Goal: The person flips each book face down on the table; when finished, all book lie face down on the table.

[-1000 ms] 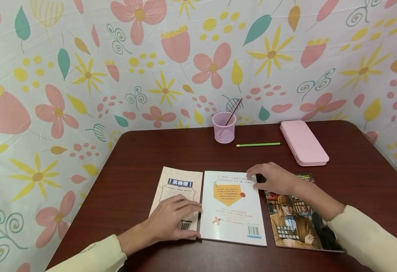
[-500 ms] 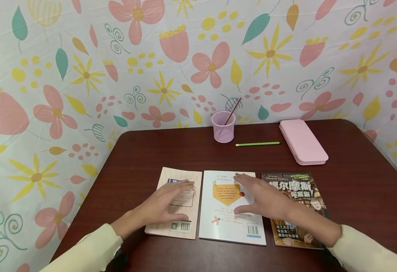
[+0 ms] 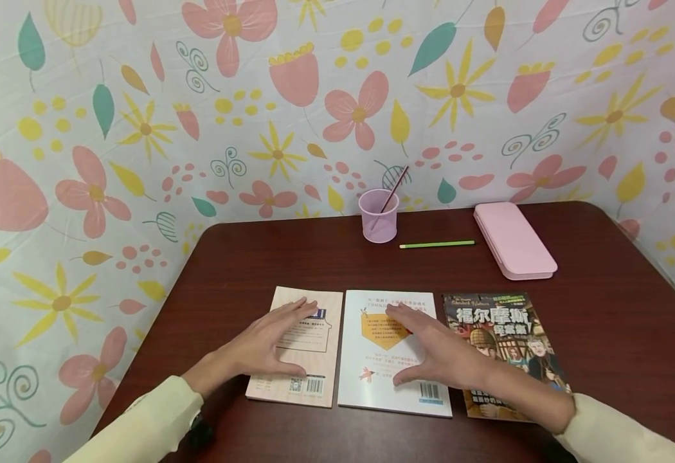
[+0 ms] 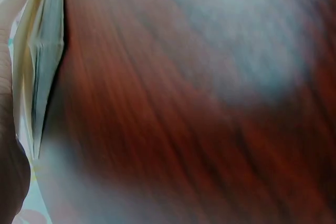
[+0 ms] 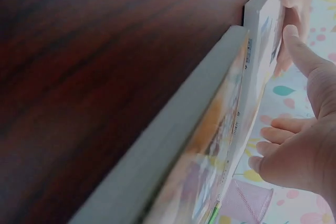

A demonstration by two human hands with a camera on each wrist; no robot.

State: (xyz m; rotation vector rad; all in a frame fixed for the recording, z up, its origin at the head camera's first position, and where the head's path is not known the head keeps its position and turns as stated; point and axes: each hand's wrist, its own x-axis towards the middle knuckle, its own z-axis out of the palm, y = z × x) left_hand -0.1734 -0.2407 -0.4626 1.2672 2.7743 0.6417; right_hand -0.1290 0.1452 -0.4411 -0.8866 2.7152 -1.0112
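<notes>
Three books lie side by side on the dark wooden table. My left hand [image 3: 259, 344] hovers over the left, cream-coloured book [image 3: 308, 361], its fingers extended and thumb apart, holding nothing. Over the middle white book [image 3: 366, 395], which has an orange panel, is my right hand [image 3: 438, 354]; it too is spread and holds nothing. The right forearm crosses above the dark illustrated book [image 3: 490, 315] and hides part of its cover. In the right wrist view, a gap shows between the right hand [image 5: 299, 145] and the books. The left wrist view catches a book's page edges [image 4: 44, 61].
Toward the back of the table [image 3: 245, 257] stands a lilac mesh pen cup [image 3: 379, 222] with a dark pencil in it. A green pencil [image 3: 437, 244] lies beside it, and a pink pencil case [image 3: 515, 241] is at the back right. A flower-patterned cloth [image 3: 198, 161] hangs behind.
My right hand has left the middle book's upper right edge and moved left over its cover. The left hand has lifted off the cream book's lower right edge and shifted left.
</notes>
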